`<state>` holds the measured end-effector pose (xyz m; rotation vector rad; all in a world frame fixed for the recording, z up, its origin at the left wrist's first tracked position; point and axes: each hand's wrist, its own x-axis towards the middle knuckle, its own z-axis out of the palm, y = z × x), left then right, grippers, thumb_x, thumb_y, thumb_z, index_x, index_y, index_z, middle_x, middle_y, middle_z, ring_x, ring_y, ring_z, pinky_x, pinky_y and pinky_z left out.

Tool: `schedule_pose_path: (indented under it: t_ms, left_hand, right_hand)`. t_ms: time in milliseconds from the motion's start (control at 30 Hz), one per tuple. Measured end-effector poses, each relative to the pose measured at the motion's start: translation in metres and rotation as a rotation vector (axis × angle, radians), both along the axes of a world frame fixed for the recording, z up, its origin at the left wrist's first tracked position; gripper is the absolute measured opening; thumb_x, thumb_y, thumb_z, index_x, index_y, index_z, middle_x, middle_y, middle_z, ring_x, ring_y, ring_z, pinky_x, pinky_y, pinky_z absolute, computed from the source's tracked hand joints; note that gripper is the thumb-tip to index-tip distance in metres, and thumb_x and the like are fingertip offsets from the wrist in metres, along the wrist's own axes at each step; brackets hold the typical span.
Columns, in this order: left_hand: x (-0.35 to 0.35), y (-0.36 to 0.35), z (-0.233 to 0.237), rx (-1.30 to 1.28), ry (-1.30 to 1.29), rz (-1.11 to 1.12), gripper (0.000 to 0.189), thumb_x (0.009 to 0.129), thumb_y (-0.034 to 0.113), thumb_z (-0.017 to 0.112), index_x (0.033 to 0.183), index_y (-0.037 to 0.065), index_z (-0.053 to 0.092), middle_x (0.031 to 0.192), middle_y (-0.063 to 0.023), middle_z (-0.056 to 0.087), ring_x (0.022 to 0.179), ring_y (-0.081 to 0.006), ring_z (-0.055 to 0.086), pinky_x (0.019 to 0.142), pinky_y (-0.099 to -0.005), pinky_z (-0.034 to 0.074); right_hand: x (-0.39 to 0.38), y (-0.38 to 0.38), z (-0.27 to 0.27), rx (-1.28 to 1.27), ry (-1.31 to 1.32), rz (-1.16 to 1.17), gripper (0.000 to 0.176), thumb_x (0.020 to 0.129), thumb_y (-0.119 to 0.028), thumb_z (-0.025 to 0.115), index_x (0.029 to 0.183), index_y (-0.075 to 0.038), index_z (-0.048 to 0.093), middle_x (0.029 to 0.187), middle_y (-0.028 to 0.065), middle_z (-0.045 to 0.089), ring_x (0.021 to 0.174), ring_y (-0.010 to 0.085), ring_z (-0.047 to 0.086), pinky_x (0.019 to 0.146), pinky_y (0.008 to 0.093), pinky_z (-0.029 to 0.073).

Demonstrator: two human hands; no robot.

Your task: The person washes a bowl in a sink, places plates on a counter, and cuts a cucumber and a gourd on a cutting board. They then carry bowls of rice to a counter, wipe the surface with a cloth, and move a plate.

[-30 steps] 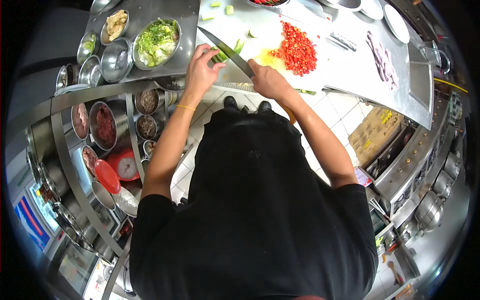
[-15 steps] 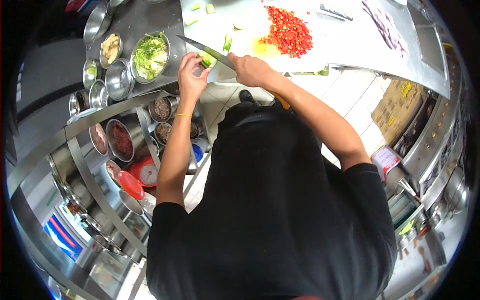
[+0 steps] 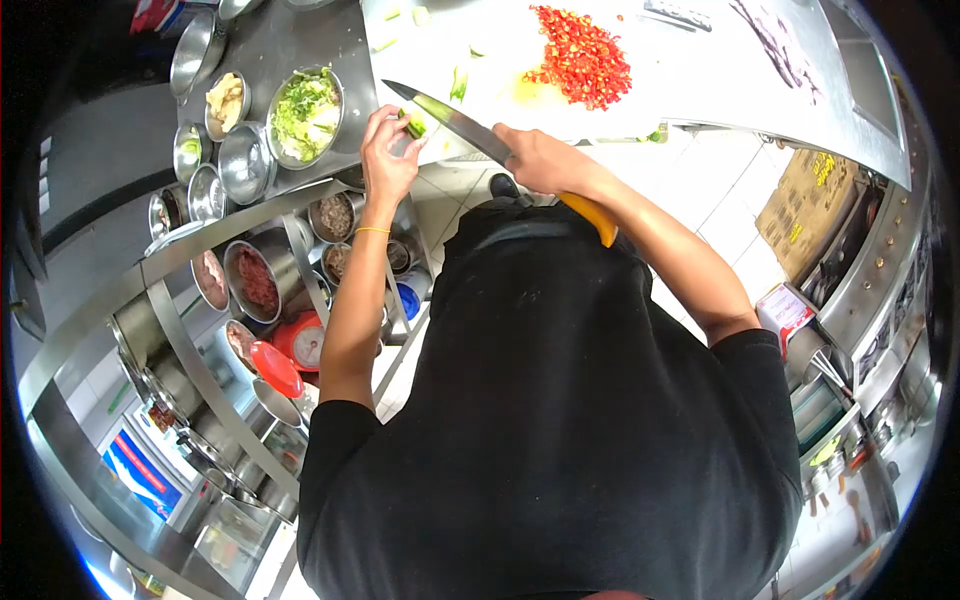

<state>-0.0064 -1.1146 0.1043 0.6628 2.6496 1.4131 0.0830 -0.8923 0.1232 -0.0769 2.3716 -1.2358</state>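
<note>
My left hand [image 3: 391, 158] holds a short green vegetable piece [image 3: 414, 126] between thumb and fingers at the board's near left edge. My right hand [image 3: 548, 160] is closed round the yellow handle [image 3: 592, 216] of a long knife [image 3: 455, 124]. The blade points up and left, its tip beyond the green piece. Whether blade and piece touch, I cannot tell. On the white cutting board [image 3: 500, 52], a strip of green vegetable [image 3: 459, 84] lies beyond the blade, with chopped red peppers [image 3: 582, 60] to the right.
A bowl of chopped greens [image 3: 306, 116] and several metal bowls stand on the steel counter [image 3: 300, 35] at left. Below is a shelf frame [image 3: 215, 232] with containers of meat. Another knife [image 3: 677, 14] and sliced purple vegetable [image 3: 778, 45] lie far right. A cardboard sheet [image 3: 806, 212] is on the floor.
My right hand and the knife have shifted right and slightly nearer my body, and the yellow handle now shows more. My left hand still holds the green piece. The whole view has shifted slightly.
</note>
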Motion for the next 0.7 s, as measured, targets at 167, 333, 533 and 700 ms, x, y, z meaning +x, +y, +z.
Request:
schedule_pose_path:
  t_ms: [167,333,533,700]
  left_hand:
    - [0.005,-0.017,-0.012,-0.004,0.044,0.0,0.037,0.068,-0.011,0.067,0.103,-0.004,0.056,0.118,-0.0095,0.05,0.104,-0.0207,0.058,0.086,-0.0321,0.051]
    - [0.011,-0.025,0.002,-0.193,0.216,-0.034,0.037,0.065,-0.008,0.07,0.1,-0.005,0.057,0.121,-0.0144,0.052,0.103,-0.0257,0.057,0.089,-0.0332,0.047]
    - [0.005,-0.008,0.019,-0.188,0.052,-0.043,0.043,0.068,-0.004,0.071,0.109,0.004,0.061,0.114,-0.0136,0.051,0.096,-0.0265,0.057,0.084,-0.0336,0.047]
    - [0.002,-0.007,0.022,-0.315,0.075,-0.155,0.048,0.069,-0.005,0.069,0.114,0.01,0.062,0.109,-0.0115,0.05,0.092,-0.0256,0.057,0.08,-0.0333,0.047]
  right_hand:
    - [-0.023,-0.024,0.0,0.023,0.132,-0.011,0.034,0.072,-0.003,0.045,0.105,0.004,0.047,0.065,0.0234,0.061,0.063,0.0358,0.064,0.062,0.0436,0.05]
    - [-0.035,-0.034,-0.007,0.031,0.082,0.013,0.039,0.074,-0.003,0.047,0.112,0.003,0.045,0.076,0.0282,0.061,0.077,0.0428,0.061,0.069,0.0485,0.047]
    - [-0.026,-0.027,0.008,0.077,0.082,0.015,0.033,0.073,-0.005,0.049,0.105,0.004,0.048,0.081,0.0268,0.063,0.081,0.0403,0.063,0.073,0.0456,0.049]
    - [-0.013,-0.019,0.02,0.116,0.069,0.045,0.036,0.072,-0.002,0.048,0.108,0.004,0.048,0.079,0.0275,0.062,0.08,0.0417,0.062,0.072,0.0472,0.048]
